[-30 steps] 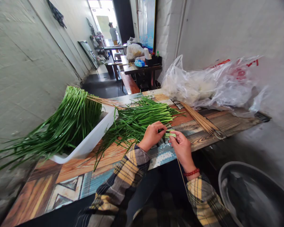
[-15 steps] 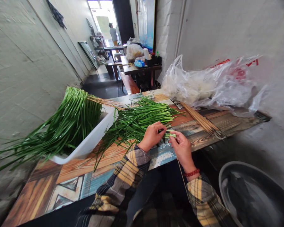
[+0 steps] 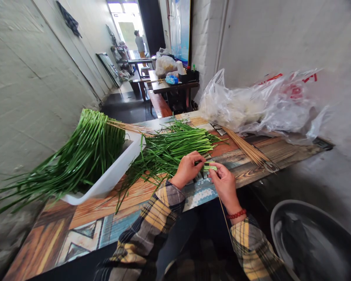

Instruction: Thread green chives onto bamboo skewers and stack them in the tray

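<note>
- pinching green stalks (image 3: 210, 168) near frame centre: left hand (image 3: 188, 168) and right hand (image 3: 224, 183), fingers clamped on them
- thin stick (image 3: 224, 214) shows below right hand
- white tray (image 3: 112, 180) of greens (image 3: 95, 152), frame left

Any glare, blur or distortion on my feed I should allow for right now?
Head view, far end: the doorway is largely blown out; head view, lower right: the grey basin looks smeared and stretched, likely wide-angle distortion; head view, centre: the left hand, right hand and green stalks between them look fairly clear.
</note>
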The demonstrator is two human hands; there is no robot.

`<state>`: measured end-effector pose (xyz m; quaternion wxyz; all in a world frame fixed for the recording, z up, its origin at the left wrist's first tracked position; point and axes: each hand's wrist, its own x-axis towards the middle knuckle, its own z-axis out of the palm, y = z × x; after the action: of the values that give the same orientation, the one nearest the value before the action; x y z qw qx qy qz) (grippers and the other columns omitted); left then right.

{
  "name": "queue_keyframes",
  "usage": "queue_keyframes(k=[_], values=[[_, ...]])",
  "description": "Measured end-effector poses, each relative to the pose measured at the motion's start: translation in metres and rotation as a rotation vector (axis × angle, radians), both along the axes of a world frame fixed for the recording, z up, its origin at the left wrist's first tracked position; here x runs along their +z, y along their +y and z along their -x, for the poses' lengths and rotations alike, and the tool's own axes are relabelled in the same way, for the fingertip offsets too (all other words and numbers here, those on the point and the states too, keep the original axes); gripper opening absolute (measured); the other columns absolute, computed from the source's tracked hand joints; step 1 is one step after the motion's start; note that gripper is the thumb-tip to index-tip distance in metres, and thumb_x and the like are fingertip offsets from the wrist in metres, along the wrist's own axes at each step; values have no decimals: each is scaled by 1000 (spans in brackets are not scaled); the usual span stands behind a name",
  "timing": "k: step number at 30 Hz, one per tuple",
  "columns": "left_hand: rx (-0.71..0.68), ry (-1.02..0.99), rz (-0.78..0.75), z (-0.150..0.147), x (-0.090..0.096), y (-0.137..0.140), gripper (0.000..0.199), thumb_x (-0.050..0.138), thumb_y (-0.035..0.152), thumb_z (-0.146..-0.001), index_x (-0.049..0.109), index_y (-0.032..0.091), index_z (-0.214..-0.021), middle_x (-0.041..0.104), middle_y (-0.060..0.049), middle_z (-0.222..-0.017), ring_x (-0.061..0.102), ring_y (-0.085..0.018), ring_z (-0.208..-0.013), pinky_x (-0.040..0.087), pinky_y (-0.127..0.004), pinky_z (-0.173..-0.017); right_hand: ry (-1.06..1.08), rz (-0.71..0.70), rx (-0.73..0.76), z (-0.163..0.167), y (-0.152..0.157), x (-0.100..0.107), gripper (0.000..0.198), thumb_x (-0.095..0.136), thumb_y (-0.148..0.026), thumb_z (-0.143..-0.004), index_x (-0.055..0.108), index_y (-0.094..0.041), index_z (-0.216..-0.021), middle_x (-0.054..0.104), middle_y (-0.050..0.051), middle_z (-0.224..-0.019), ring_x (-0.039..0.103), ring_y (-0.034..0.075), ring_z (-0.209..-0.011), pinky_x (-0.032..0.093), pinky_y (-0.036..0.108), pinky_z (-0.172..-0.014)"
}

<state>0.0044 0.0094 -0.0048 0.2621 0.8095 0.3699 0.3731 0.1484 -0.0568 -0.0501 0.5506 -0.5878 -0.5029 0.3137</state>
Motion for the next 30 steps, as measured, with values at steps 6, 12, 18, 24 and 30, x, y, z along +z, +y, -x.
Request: queue_keyframes(k=[6,12,18,24,30], values=[[-9,-18,2,0,0,1,13,57,10,-78,69,16,-78,62,-2,-79,58,-12,-76,44,-22,-70,-3,13,0,0,0,2,34,56,-39,-82,65,-17,-106,62,0,-63,56,14,-55,44,24,-53],[-15,-19,0,0,-1,1,13,58,9,-78,69,16,-78,62,-2,-81,58,-13,-77,45,-23,-72,-8,9,-14,1,1,0,32,57,-37,-82,65,-17,-106,62,0,-62,55,13,-54,43,24,-53],[-37,-14,-4,0,0,2,14,58,8,-77,69,17,-78,63,-2,-81,58,-13,-79,45,-23,-73,45,-4,-25,2,2,-2,31,59,-37,-81,60,-17,-105,60,-2,-61,56,13,-54,43,24,-54],[-67,-41,-2,1,2,2,16,56,6,-75,68,16,-77,63,-3,-82,58,-14,-80,45,-24,-75,100,-26,-1,1,2,0,50,60,-35,-81,48,-19,-127,56,-5,-62,60,14,-57,45,24,-55],[-82,-26,-20,1,4,1,19,54,5,-74,69,16,-78,63,-3,-83,58,-14,-80,45,-25,-75,88,-29,18,1,2,0,42,59,-35,-81,53,-20,-120,55,-4,-61,59,14,-57,45,24,-53]])
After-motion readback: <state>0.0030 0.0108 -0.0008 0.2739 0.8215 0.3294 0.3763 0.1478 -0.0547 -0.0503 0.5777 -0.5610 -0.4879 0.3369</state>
